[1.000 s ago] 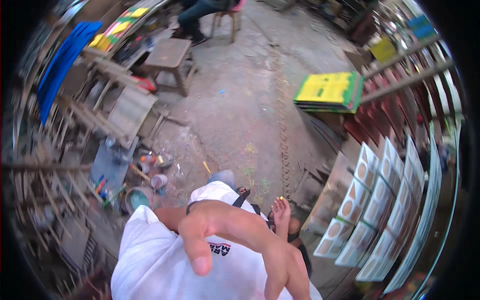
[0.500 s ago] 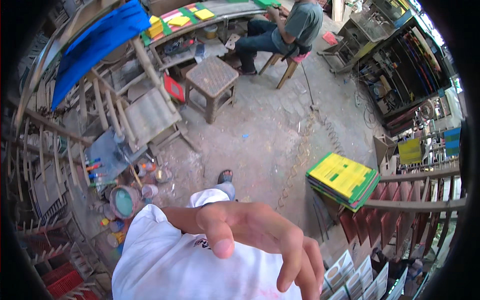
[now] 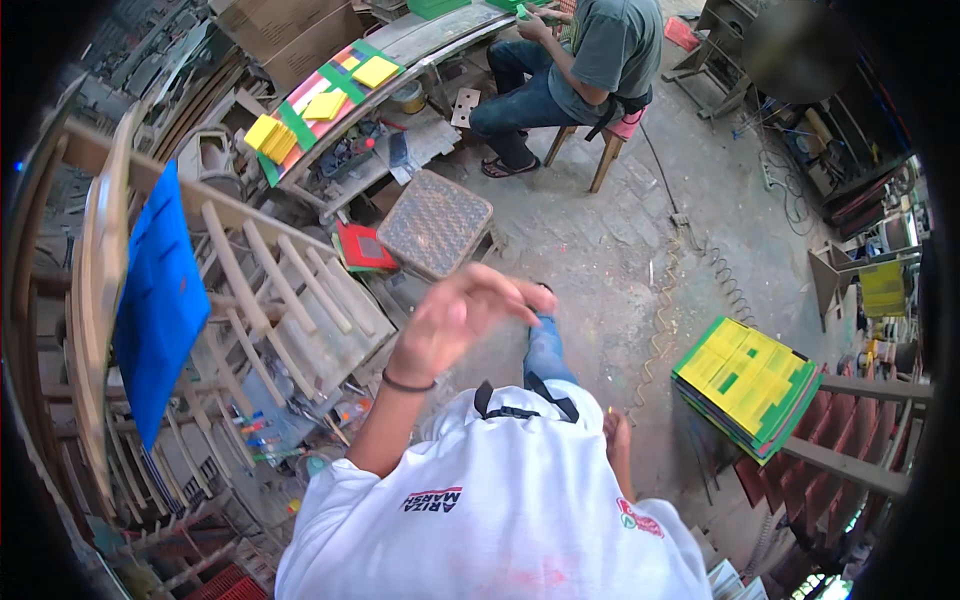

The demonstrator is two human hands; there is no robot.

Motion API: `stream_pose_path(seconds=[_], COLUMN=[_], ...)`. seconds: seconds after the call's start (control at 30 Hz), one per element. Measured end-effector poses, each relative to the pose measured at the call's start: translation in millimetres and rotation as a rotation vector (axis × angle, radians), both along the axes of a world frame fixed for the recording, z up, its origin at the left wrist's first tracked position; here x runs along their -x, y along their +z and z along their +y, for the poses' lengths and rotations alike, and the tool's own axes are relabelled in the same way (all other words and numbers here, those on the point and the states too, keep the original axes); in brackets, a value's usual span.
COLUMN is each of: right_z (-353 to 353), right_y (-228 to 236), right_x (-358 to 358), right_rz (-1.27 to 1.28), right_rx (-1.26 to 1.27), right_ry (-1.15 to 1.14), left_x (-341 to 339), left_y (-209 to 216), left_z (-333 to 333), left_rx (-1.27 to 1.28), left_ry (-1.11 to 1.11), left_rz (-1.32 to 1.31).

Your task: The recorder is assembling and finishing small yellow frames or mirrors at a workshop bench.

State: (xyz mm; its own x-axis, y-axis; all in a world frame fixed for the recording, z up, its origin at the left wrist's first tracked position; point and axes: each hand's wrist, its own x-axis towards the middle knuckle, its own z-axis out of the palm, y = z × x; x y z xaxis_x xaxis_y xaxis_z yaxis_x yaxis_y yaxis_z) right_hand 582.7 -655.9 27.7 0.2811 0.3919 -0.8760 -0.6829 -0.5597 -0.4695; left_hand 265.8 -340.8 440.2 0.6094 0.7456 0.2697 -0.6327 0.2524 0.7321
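Note:
My left hand [image 3: 465, 312] is raised in front of my white shirt, over the floor and near the woven-top stool [image 3: 435, 222]. Its fingers are loosely bent and a little apart, somewhat blurred, with nothing visible in them. A dark band circles that wrist. Low at the right side of my shirt is my right hand [image 3: 617, 432], small and partly hidden, its fingers unclear. To its right, a stack of yellow and green sheets [image 3: 745, 380] rests on a wooden rack [image 3: 850, 465]. A blue panel [image 3: 163, 310] leans on the wooden frames at left.
Another person [image 3: 610, 60] sits on a wooden stool beyond, handling a green piece at a long bench [image 3: 430, 45]. Yellow blocks [image 3: 270, 138] lie on that bench. A red piece [image 3: 362, 247] leans by the woven stool. A coiled hose [image 3: 660, 345] crosses the floor.
My left hand has moved from close in front of my chest to farther forward and left. My right hand has come into view. The whole view has shifted, showing more of my shirt.

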Motion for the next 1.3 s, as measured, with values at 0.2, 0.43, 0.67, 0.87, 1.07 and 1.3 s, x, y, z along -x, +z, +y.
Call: stream_pose_path(seconds=[0.2,0.43,0.67,0.87,1.07,1.3], right_z=[292.3,543.8,623.1,645.9,746.0,849.0], right_y=[24.5,139.5,156.9,150.2,121.0,119.2], right_x=[-16.0,44.0,170.7,226.9,225.7,226.6], right_rz=[-0.051,0.104,0.337,0.464,0.419,0.315], right_rx=[-0.144,-0.457,-0.549,-0.474,-0.334,-0.424], right_ry=[0.16,0.469,0.493,0.493,0.66,0.803], left_x=[93.8,182.4,201.8,219.2,216.9,179.3], left_y=[-198.8,-256.8,-278.7,-279.5,-326.7,-356.5], left_z=[81.4,53.8,115.5,222.1,301.3,347.7], left_rx=[0.694,1.106,1.15,1.066,0.854,0.477], left_ry=[0.501,0.801,0.793,0.713,0.718,0.252], left_rz=[0.734,0.815,0.793,0.886,1.125,2.049])
